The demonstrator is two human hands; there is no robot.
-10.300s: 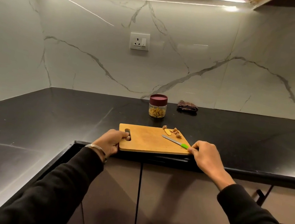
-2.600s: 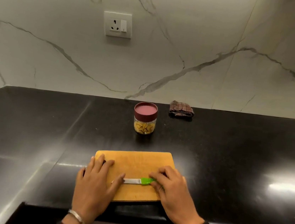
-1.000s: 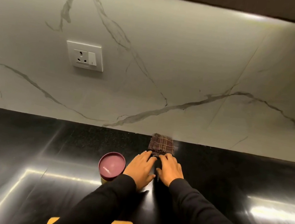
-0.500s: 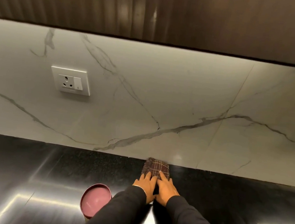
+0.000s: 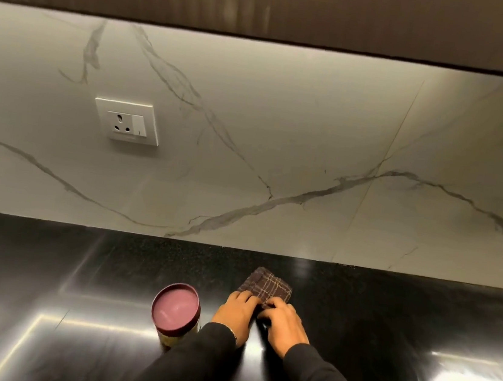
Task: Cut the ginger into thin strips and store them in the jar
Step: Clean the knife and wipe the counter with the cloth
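Your left hand (image 5: 237, 310) and right hand (image 5: 283, 322) both pinch the checked cloth (image 5: 267, 285) with curled fingers; the jar (image 5: 176, 314) stands at nine o'clock.

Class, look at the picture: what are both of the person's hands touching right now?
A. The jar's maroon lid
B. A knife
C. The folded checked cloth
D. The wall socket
C: both the left hand and the right hand have their fingers on the near edge of the checked cloth, beside the lidded jar.
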